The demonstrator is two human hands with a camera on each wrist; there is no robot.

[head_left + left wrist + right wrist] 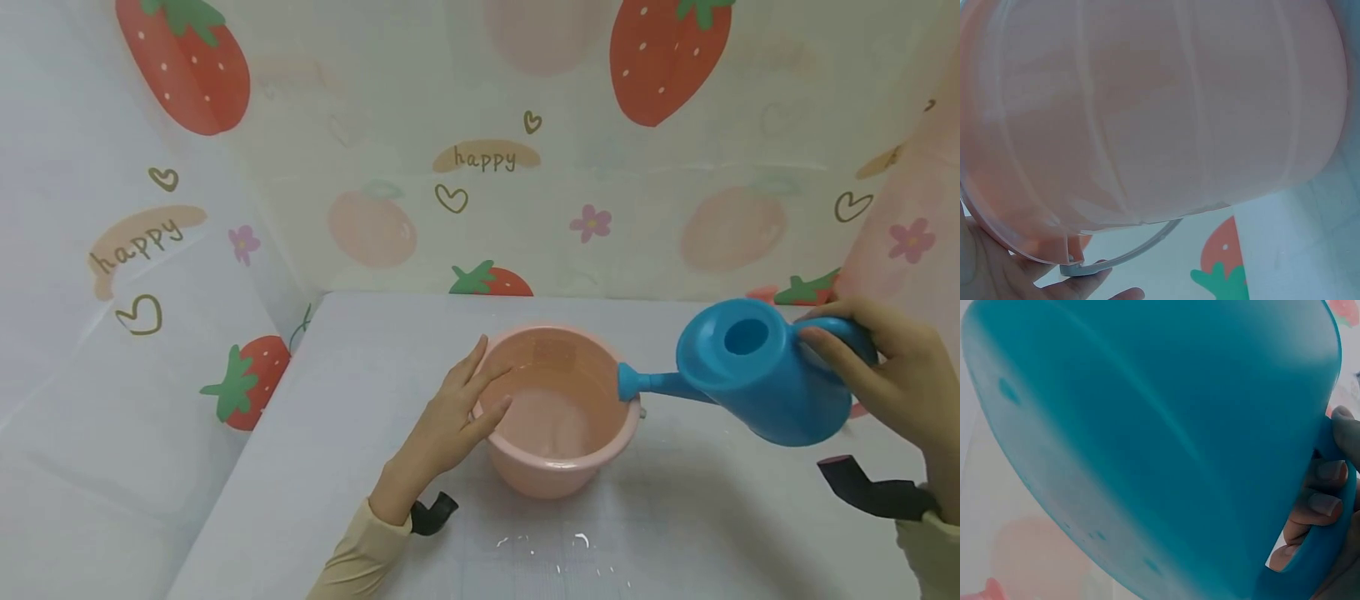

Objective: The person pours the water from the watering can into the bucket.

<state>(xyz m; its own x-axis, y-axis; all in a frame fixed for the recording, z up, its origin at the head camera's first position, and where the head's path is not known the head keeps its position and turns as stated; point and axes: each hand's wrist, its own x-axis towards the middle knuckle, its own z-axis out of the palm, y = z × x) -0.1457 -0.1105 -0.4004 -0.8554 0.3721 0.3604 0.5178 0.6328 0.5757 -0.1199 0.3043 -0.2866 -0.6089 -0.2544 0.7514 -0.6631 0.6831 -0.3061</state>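
Observation:
A pink bucket (pixel 555 479) stands upright on the table, its mouth facing up. My left hand (pixel 453 412) rests at the bucket's left rim with fairly straight fingers, thumb over the opening. In the left wrist view, the fingers (pixel 1075 286) reach past the rim beside the bucket's grey handle (pixel 1129 255). My right hand (pixel 892 375) grips the handle of a blue watering can (pixel 780 375), raised to the right of the bucket. The can's spout tilts left, its end overlapping the bucket's right rim. In the right wrist view, the fingers (pixel 1319 506) curl through the can's handle.
The white table (pixel 360 333) shows several water drops (pixel 581 540) in front of the bucket. Behind it hangs a pale backdrop (pixel 285 167) printed with strawberries and hearts. A small pinkish-red thing (pixel 858 410) shows partly behind the can at the right.

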